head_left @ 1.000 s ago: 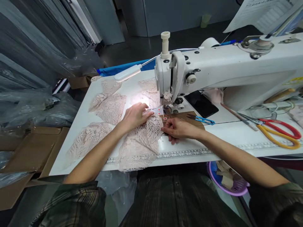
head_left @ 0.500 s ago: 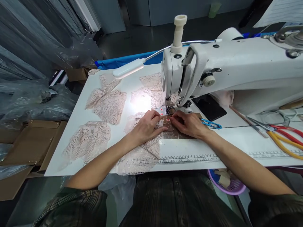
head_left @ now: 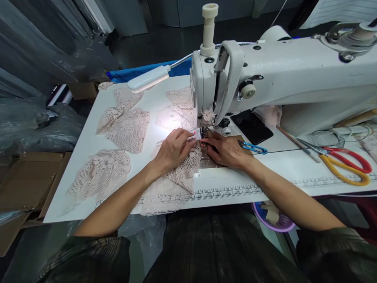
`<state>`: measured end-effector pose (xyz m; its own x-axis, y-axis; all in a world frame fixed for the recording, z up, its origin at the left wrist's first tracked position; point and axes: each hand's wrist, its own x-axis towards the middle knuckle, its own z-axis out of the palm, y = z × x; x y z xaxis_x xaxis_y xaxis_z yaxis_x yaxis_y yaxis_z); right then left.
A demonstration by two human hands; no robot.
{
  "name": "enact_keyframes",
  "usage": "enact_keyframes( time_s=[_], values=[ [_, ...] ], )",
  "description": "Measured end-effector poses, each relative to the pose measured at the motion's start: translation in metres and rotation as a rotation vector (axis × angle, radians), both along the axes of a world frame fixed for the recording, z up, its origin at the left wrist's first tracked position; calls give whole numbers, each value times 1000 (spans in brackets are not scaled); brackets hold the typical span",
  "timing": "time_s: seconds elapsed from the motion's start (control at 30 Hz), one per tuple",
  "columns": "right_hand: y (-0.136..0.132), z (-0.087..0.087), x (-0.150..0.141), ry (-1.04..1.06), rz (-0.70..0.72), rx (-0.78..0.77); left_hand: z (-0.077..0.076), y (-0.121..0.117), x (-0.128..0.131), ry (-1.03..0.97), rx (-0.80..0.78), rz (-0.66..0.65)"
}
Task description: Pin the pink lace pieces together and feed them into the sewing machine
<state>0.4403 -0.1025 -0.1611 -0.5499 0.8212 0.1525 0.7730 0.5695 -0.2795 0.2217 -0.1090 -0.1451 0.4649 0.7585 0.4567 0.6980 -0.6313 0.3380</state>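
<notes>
My left hand (head_left: 174, 148) is closed on a piece of pale pink lace fabric (head_left: 184, 173), its thumb and fingertips pressing the cloth just left of the presser foot (head_left: 202, 133). The lace spreads from under this hand down over the table's front edge. My right hand (head_left: 226, 150) rests on a brown plate (head_left: 216, 162) in front of the needle area, fingers bent together and tips beside the lace's right edge. What those fingertips pinch is too small to make out. Blue thread snips (head_left: 255, 148) lie just beyond the right hand, against the plate.
The white sewing machine (head_left: 273, 74) stands over the table, with a lit lamp (head_left: 149, 78) at its left. More lace pieces (head_left: 129, 131) lie leftward. A black phone (head_left: 252, 126), tweezers (head_left: 297, 143) and scissors (head_left: 343, 161) sit right. Cardboard boxes (head_left: 32, 181) flank the table.
The whole view has shifted, so the table and machine appear further left and higher. My right fingertips have come closer to the presser foot and to my left hand, which stays on the lace.
</notes>
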Motion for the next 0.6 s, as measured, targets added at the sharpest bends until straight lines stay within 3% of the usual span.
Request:
enact_keyframes(
  time_s=[0.13, 0.23, 0.43, 0.53, 0.6],
  values=[
    [-2, 2, -1, 43, -24, -8, -1, 7, -1, 34, -181, 24],
    [0, 9, 0, 177, 18, -95, 7, 7, -4, -88, -323, -12],
    [3, 24, -5, 545, 226, -616, 30, -1, -15, -465, -926, -161],
    [1, 22, -14, 737, 185, -861, 32, -2, -17, -542, -1055, -128],
    [-1, 19, -18, 839, 118, -925, 31, 0, -19, -565, -1105, -127]
  ],
)
